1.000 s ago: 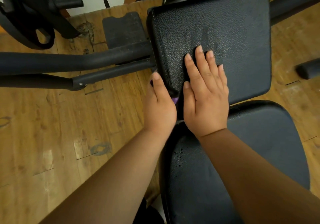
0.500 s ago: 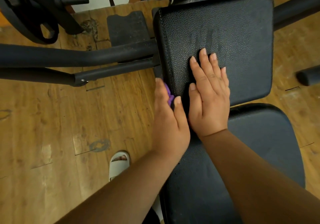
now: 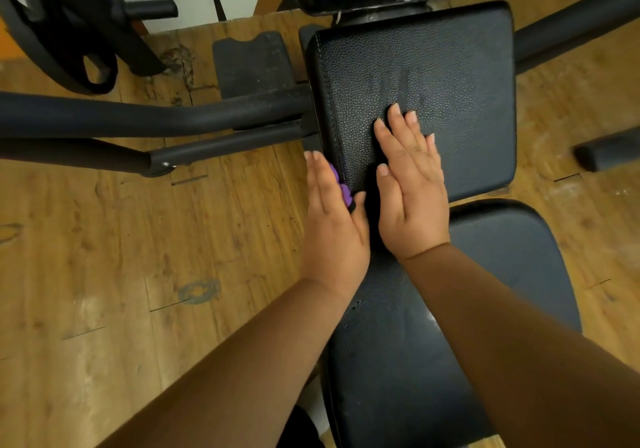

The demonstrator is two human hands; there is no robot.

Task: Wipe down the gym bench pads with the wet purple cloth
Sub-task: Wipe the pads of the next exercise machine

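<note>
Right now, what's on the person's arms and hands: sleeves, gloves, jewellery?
Left hand and right hand: no gloves, rings, watch or wristband visible. Nails look short, unpainted. Left forearm and right forearm show no sleeves up to the frame edge.

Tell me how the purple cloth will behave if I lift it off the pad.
Probably floppy: the purple cloth bunches into lumps under the left hand. Likely light, since that hand alone presses it against the side of the pad. Wet, it may cling.
</note>
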